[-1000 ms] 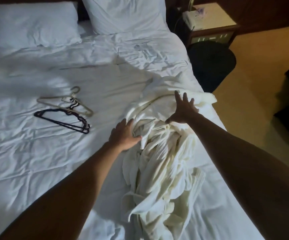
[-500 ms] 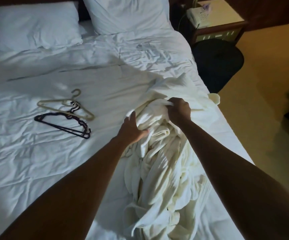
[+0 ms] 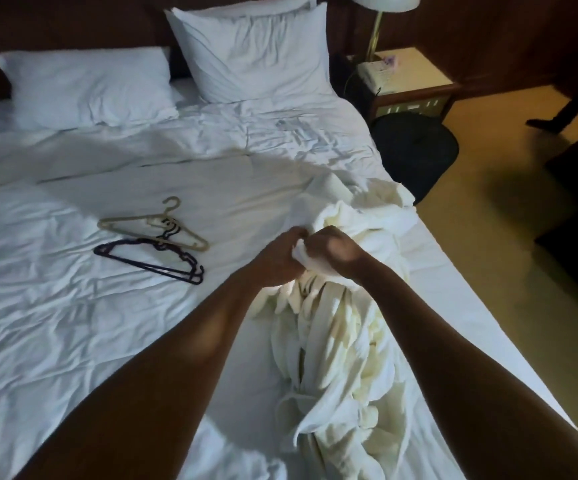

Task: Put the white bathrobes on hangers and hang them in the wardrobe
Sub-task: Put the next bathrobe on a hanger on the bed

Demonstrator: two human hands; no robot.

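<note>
A heap of white bathrobes (image 3: 343,344) lies bunched along the right side of the bed (image 3: 72,323). My left hand (image 3: 278,258) and my right hand (image 3: 332,249) are close together at the heap's upper end, both gripping a fold of the cloth and lifting it a little. To the left on the sheet lie a beige hanger (image 3: 152,225) and dark hangers (image 3: 155,259) overlapping it. No wardrobe is in view.
Two white pillows (image 3: 83,88) lean at the headboard. A bedside table (image 3: 408,81) with a telephone and a lamp stands right of the bed, a dark round stool (image 3: 415,154) in front of it. Tan floor runs along the bed's right edge.
My right hand went from lying flat on the robe to gripping it. Both hands have come together on one fold and pulled it up and toward me.
</note>
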